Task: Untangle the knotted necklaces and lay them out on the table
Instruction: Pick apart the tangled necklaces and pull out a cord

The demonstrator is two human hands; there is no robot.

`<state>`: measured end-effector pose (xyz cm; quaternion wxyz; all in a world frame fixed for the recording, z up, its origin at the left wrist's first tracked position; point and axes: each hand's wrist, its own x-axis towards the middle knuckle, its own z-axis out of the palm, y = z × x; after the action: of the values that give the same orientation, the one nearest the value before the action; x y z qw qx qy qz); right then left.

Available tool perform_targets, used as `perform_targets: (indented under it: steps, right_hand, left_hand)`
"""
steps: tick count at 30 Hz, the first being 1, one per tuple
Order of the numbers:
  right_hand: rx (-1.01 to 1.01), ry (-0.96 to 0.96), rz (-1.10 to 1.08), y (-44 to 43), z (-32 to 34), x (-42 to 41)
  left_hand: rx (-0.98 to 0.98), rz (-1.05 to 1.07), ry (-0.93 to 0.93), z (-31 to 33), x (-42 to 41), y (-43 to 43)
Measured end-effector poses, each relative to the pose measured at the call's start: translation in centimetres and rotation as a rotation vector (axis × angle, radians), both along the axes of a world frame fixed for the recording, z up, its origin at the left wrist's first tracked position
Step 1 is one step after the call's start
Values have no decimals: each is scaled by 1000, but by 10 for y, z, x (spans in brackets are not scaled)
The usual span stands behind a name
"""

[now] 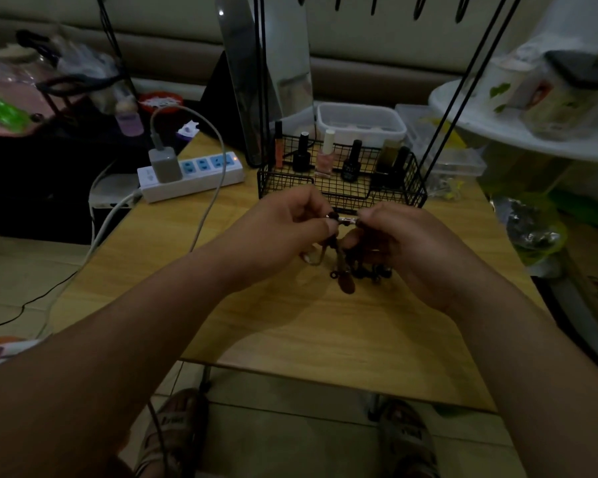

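table [290, 332]: bare wood, lower centre; room to lay each freed strand
left hand [280, 229]: centre frame, fingers curled, pinching one end of the clasp
right hand [411, 250]: just right of centre, fingers curled, pinching the other end
necklaces [346, 270]: dark tangle hanging between both hands, centre frame; touching the table or just over it, cannot tell
clasp [347, 220]: small silver piece between the fingertips
step: likely opening the clasp to free an end; steady one side, work the other, keep the tangle slack, since pulling would tighten the knots
basket [342, 191]: wire, just beyond the hands; could snag strands
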<state>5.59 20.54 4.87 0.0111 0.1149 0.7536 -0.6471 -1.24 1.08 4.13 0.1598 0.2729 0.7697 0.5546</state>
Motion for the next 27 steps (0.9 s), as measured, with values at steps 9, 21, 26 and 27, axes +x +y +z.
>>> perform_targets:
  steps: [9,21,26,27]
  right_hand:
    - [-228,31,-105,-3,0,-1]
    - [-261,220,-90,-2,11,2]
    - [298,159,-143,6,1,-1]
    - [362,127,-147,6,-2,-1]
  left_hand:
    - [56,36,-113,1,-2,1]
    - [-366,-105,163,2,-3,0]
    - [-455,-48,310,-1,-5,-1]
    - [-413,-37,306,-1,-5,-1]
